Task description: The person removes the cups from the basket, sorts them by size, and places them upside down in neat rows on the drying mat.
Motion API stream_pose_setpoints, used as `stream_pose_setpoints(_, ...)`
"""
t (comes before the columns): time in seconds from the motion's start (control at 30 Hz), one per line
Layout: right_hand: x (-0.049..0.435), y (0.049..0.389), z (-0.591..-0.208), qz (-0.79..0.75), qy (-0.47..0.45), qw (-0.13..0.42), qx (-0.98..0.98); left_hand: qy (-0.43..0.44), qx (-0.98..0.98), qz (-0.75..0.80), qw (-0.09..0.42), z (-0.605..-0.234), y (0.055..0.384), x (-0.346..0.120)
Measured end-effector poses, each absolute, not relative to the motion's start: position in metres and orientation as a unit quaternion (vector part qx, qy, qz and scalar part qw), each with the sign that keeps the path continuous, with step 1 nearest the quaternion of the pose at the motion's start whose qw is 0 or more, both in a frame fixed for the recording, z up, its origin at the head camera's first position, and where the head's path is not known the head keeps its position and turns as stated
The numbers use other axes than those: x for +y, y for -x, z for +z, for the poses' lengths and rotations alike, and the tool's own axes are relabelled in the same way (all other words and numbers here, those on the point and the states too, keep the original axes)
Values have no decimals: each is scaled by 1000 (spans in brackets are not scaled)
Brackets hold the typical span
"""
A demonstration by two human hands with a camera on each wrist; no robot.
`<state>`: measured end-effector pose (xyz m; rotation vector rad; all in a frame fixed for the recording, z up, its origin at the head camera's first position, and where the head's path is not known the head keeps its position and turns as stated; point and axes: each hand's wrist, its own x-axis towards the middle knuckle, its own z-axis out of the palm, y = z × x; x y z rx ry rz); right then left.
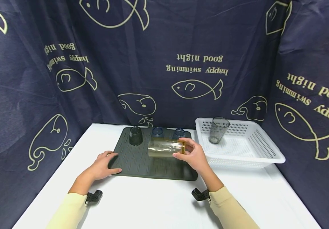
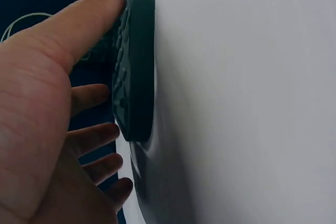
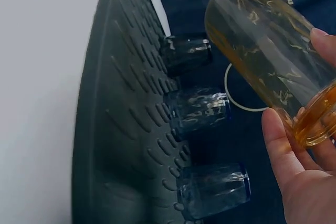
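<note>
My right hand (image 1: 194,155) grips an amber drinking glass (image 1: 164,148) by its thick end, with thumb and fingers round it. The glass lies level in the air over the dark drying mat (image 1: 141,168), its other end pointing left; the right wrist view shows its clear amber wall (image 3: 262,40). At the mat's left edge my left hand (image 1: 102,167) has its fingers spread, with thumb and fingertips at the mat; it grips no glass. Along the mat's back stand a dark grey glass (image 1: 136,136) and two blue glasses (image 1: 157,132), (image 1: 179,133).
A white slotted basket (image 1: 241,159) stands to the right of the mat. Inside it, a grey patterned glass (image 1: 219,129) leans at the left side. A dark blue curtain (image 1: 153,63) with fish drawings hangs behind and beside the white table (image 1: 153,203).
</note>
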<state>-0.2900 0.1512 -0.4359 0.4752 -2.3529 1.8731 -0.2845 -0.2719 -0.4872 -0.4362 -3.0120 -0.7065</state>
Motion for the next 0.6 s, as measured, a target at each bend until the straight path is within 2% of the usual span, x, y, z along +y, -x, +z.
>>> stream_pose_setpoints(0.23, 146, 300, -428, 611, -159, 55, -774, 128, -968, -217, -14, -486, 282, -276)
stream_pose_setpoints(0.6, 134, 313, -422, 590, -183, 64, -784, 123, -974, -188, -13, -485, 279, -280)
